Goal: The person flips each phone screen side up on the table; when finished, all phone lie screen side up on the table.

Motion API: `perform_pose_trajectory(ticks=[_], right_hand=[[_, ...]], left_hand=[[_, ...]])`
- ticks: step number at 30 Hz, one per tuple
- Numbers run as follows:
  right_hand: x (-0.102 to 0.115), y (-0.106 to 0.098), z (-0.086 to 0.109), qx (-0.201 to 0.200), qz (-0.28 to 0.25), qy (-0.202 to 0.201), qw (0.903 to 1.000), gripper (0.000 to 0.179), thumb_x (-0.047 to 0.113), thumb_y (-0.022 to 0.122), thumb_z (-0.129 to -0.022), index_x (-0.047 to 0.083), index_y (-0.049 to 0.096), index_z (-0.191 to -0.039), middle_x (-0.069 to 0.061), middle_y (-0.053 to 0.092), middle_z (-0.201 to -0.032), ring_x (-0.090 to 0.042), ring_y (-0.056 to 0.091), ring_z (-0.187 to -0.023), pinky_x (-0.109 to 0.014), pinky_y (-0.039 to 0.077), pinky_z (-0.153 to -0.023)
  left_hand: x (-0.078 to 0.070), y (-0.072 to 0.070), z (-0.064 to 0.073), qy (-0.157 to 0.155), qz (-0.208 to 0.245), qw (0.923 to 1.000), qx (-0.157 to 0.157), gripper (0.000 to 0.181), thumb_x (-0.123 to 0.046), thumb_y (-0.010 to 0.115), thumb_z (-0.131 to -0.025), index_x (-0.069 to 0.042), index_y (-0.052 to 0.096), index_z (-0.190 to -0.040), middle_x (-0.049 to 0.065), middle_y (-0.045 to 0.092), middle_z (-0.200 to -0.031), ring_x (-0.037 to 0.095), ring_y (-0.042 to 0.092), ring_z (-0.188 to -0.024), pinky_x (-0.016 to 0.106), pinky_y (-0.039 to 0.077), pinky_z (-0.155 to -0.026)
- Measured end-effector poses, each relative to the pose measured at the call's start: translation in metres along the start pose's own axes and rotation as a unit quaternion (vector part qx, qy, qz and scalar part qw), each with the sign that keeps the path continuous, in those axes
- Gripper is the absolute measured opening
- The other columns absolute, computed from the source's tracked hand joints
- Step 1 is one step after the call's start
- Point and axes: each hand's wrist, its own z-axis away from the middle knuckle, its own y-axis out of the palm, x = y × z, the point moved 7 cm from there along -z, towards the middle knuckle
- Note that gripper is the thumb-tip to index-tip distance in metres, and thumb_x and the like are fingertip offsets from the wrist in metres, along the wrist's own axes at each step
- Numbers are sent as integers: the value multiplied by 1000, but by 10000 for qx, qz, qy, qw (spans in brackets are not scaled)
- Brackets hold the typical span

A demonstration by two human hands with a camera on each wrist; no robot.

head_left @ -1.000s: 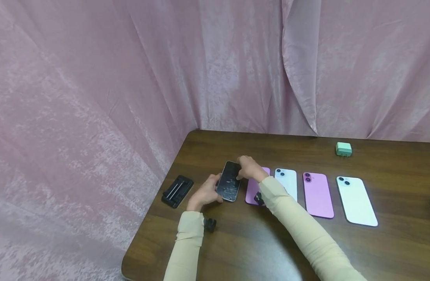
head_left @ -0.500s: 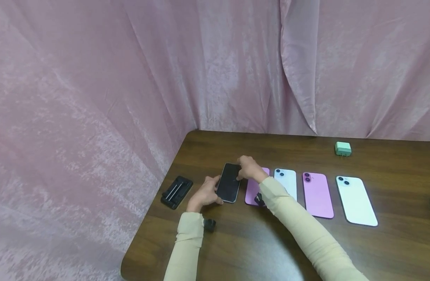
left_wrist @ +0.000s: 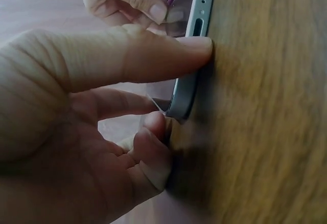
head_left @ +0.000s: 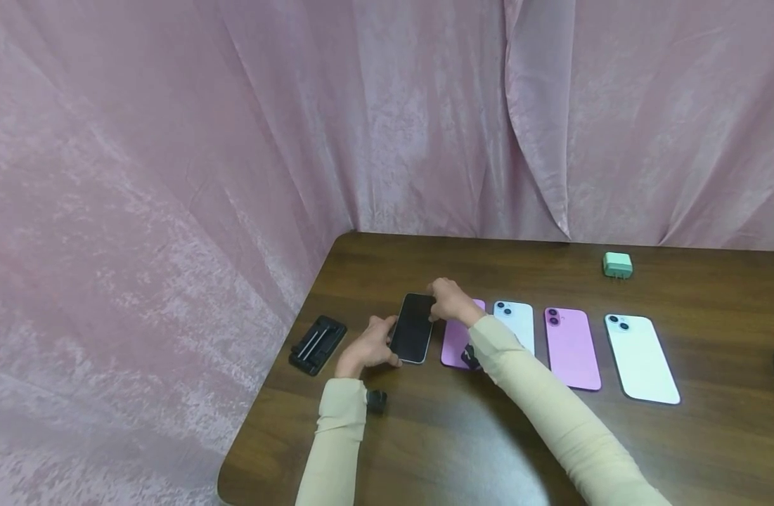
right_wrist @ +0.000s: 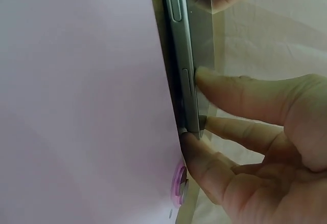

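Now my left hand [head_left: 369, 346] grips the black-screened smartphone [head_left: 415, 327] at its lower left corner, thumb and fingers slightly parted round it; my right hand [head_left: 451, 302] pinches its upper right corner; it lies screen-up on the wooden table [head_left: 424, 443], beside a purple smartphone [head_left: 454, 344] partly hidden beneath my right wrist; both arms reach forward.

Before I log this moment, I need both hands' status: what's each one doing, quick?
Left hand: holding the dark-screened phone at its near left corner.
Right hand: holding the same phone near its far right corner.
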Motion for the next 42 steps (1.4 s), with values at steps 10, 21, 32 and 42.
perform_pose_trajectory(ticks=[10, 21, 32, 42], right_hand=[[-9, -12, 11, -391, -467, -87, 9981, 44, -9, 68, -75, -9, 65, -119, -28, 67, -116, -40, 64, -109, -46, 54, -90], [-22, -34, 27, -547, -770, -150, 9954, 41, -6, 69, -81, -7, 64, -121, -27, 68, -111, -35, 68, -96, -40, 57, -76], [-33, -45, 45, -737, -880, 166, 9932, 62, -2, 67, -86, -10, 44, -143, -33, 58, -128, -45, 60, -114, -52, 51, -93], [-48, -55, 55, -928, -835, 173, 9920, 62, 2, 66, -89, -12, 40, -145, -34, 60, -126, -48, 58, -116, -55, 49, -96]], left_hand=[[-7, -8, 5, -221, 565, 9980, -166, 90, -9, 88, -74, 3, 41, -150, 25, 42, -133, 35, 57, -110, 49, 47, -97], [-31, -14, -2, 10, 461, 9985, -306, 81, -18, 83, -83, 3, 42, -149, 25, 44, -134, 37, 55, -114, 52, 47, -98], [-57, 2, -10, 523, 582, 9948, -655, 78, -16, 83, -82, -1, 43, -149, 25, 46, -134, 37, 58, -116, 46, 54, -87], [-84, 24, -14, 1090, 845, 9888, -568, 70, -7, 84, -77, -4, 53, -140, 16, 50, -136, 30, 59, -116, 39, 54, -87]])
